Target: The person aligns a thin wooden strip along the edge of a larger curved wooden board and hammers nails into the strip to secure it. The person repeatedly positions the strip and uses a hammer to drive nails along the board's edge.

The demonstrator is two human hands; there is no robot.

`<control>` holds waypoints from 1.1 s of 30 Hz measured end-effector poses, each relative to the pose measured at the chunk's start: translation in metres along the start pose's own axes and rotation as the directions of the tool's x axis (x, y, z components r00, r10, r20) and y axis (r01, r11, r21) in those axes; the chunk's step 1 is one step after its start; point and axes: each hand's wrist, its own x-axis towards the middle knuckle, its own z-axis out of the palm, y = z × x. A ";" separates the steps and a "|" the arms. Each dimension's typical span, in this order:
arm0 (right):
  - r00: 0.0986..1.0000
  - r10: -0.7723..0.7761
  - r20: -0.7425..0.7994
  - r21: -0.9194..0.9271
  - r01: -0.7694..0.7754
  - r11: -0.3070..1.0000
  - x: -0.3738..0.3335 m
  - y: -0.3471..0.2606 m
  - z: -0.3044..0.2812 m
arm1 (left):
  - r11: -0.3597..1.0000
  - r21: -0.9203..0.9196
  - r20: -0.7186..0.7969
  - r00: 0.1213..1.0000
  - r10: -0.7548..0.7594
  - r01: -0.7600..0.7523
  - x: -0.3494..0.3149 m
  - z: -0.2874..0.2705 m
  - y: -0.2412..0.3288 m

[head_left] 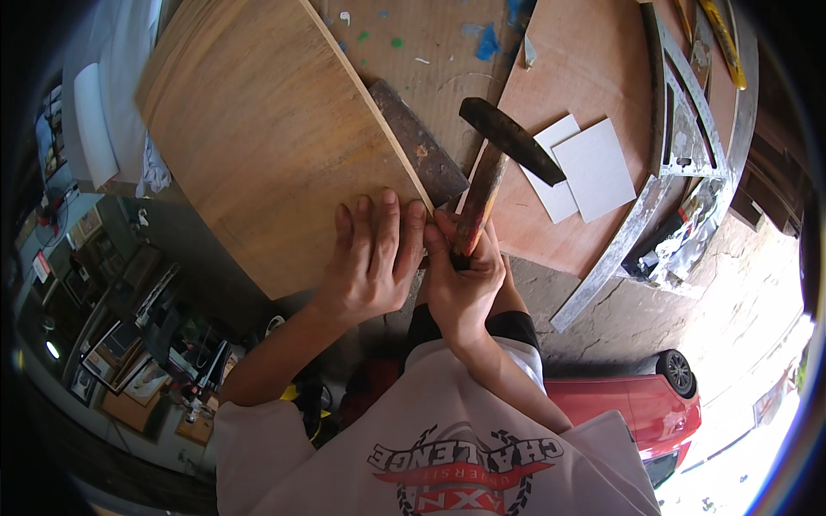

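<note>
A large wooden board (275, 146) with curved grain lies at the left, its long edge running toward my hands. My left hand (370, 258) rests on its near corner, fingers stretched out flat on the surface. Right beside it, my right hand (465, 284) is closed round the handle of a hammer (483, 193), whose dark head points away from me. The thumb and forefinger of that hand meet at the board's corner; anything small pinched there is hidden. A dark flat bar (417, 142) lies along the board's edge.
On the plywood sheet (576, 77) at the right are two white cards (595, 168). Farther right lie a metal handsaw (688, 129), a metal strip (602, 258) and a yellow-handled tool (723, 43). A red car (619, 400) stands at the lower right.
</note>
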 end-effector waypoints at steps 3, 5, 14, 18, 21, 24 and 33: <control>1.000 -0.005 0.011 -0.002 0.005 1.000 0.000 0.001 -0.001 | 0.999 -0.024 -0.011 1.000 -0.026 0.026 0.000 0.002 0.002; 1.000 -0.003 0.015 0.005 0.003 1.000 0.000 0.003 -0.001 | 0.999 -0.034 -0.020 0.999 -0.026 0.026 0.001 0.003 0.002; 0.999 0.047 0.028 0.042 -0.048 0.998 -0.004 0.012 -0.001 | 0.997 -0.076 0.016 0.999 -0.033 0.034 0.015 -0.006 0.000; 0.997 0.058 0.060 0.011 -0.059 0.998 -0.003 0.014 -0.004 | 0.995 -0.096 0.035 0.999 -0.027 0.030 0.017 -0.007 -0.002; 0.996 0.032 0.087 -0.010 -0.031 0.999 -0.001 0.012 -0.009 | 0.994 -0.101 0.052 0.998 -0.025 0.030 0.018 -0.008 -0.002; 0.981 0.132 0.143 -0.028 -0.130 0.991 0.001 0.006 -0.018 | 0.995 -0.101 0.082 0.997 -0.014 0.022 0.018 -0.011 -0.002; 0.839 -0.148 0.523 -0.468 0.429 0.773 0.026 -0.038 -0.100 | 0.987 -0.153 0.076 0.996 -0.046 0.057 0.014 -0.012 0.000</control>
